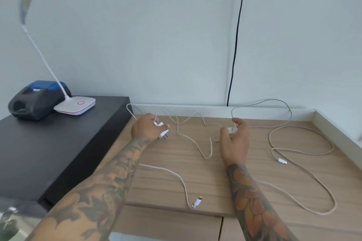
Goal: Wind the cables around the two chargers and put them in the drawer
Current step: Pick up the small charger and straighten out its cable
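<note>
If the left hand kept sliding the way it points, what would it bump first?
Probably the loose white cable looping just past the left hand, then the low white ledge by the wall; depth is unclear.

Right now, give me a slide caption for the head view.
Both hands, left and right, each grip a white plug charger, cables unwound on the wooden desk.

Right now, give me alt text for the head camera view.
Two tattooed hands each grip a white charger on a wooden desk: left hand on left charger, right hand on right charger. Their white cables sprawl unwound. A desk lamp and printer sit left.
</note>
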